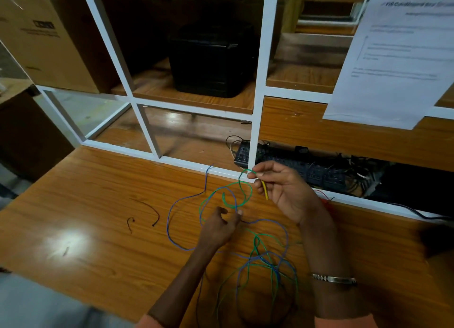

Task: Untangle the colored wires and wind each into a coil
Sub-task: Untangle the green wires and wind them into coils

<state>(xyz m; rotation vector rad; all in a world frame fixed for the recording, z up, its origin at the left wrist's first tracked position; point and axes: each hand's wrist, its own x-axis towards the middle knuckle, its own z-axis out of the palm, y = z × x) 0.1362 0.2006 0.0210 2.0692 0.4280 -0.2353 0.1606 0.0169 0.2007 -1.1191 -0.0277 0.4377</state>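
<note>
Green and blue strands lie knotted nearest you, a loose tangle (265, 261) on the wooden table (98, 229) between your forearms. Work from the free ends inward and leave that heap slack; pulling hard would only tighten the crossings. Further out, your left hand (221, 225) pinches the blue wire (172, 212) where it meets the green wire (235, 197), fingers curled round the crossing, though which strand it actually traps is hard to tell. Beyond it, your right hand (282, 192) is raised, thumb and fingers pinching the green loop's top along with a short yellow wire (264, 190) hanging under the palm. Lift that loop clear of the blue, feeding slowly, then coil the freed strand; the blue's far end (208, 170) trails towards the white frame (172, 159)
</note>
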